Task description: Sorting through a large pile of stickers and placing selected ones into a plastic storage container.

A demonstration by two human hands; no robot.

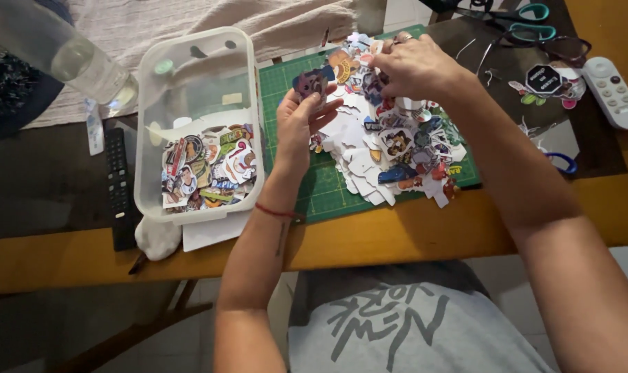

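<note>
A heap of cut-out stickers [390, 148] lies on a green cutting mat [327, 193]. My left hand [301, 123] is raised over the mat's left part and pinches a small dark sticker [312, 81] between thumb and fingers. My right hand [414, 65] reaches into the far side of the heap with its fingers curled on stickers there; what it grips is hidden. A clear plastic tub [196, 76] to the left of the mat holds more stickers [207, 166] at its near end.
A clear bottle [72, 59] lies at the far left. A black remote [118, 183] rests beside the tub. At the far right are a white remote [612, 91], scissors [528, 21] and loose stickers [545, 83]. The wooden table edge [397, 238] runs in front.
</note>
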